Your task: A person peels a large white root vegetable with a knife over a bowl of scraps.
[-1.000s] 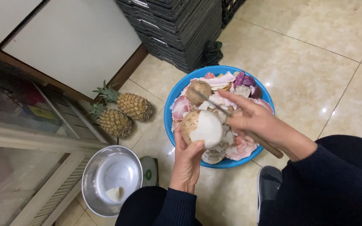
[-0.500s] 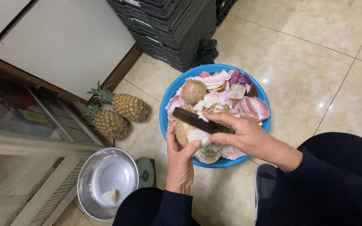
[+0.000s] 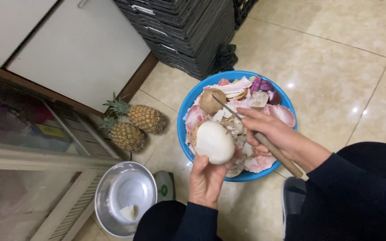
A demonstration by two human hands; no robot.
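White peeled round coconut is sitting in the left hand, fingers cupping it over the blue plastic basin of husk scraps. The right hand is gripping a wooden-handled knife, fingers clenched around it, blade pointing far-left.

Two pineapples, side by side on the floor. One blue basin of peelings and husk scraps, uncounted. Two coconuts: one peeled white coconut, one brown coconut. One knife. One steel bowl. One stack of dark crates.
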